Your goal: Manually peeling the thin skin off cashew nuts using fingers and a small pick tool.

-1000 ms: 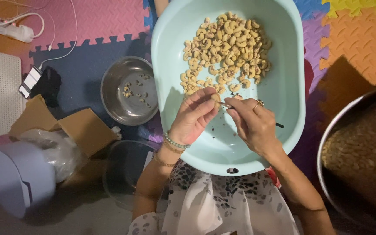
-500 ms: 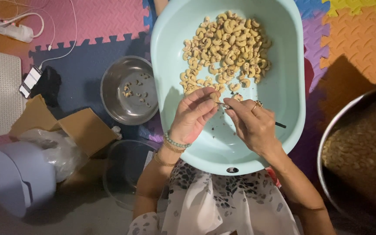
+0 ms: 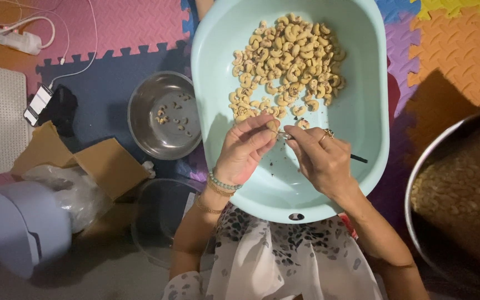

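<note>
You have one cashew (image 3: pixel 273 125) pinched between the thumb and fingertips of your left hand (image 3: pixel 244 149), held just above the floor of the pale green tub (image 3: pixel 362 139), at the near edge of the heap of cashews (image 3: pixel 287 61) inside it. That hand is curled nearly closed around the nut. Your right hand (image 3: pixel 320 161) is closed on a thin dark tool (image 3: pixel 356 159); its tip meets the nut, and its dark end sticks out past your knuckles toward the tub's right wall. A ring sits on one finger of that hand, and a beaded bracelet (image 3: pixel 223 183) circles your left wrist.

The heap fills the far half of the tub; the near half is mostly bare, with a few dark specks under your hands. The tub's near rim rests over your lap.

Just left of the tub stands a small steel bowl (image 3: pixel 165 115) holding only a scatter of nuts. Nearer to you than that, left of the tub's near corner, is a clear round bowl (image 3: pixel 159 222); you cannot tell what is in it. Right of the tub, a large metal pot (image 3: pixel 418 183) is heaped with nuts. Farther left of the tub lie cardboard pieces (image 3: pixel 104 164), a plastic bag (image 3: pixel 68 186) and a pale lavender bin (image 3: pixel 23 228).
</note>
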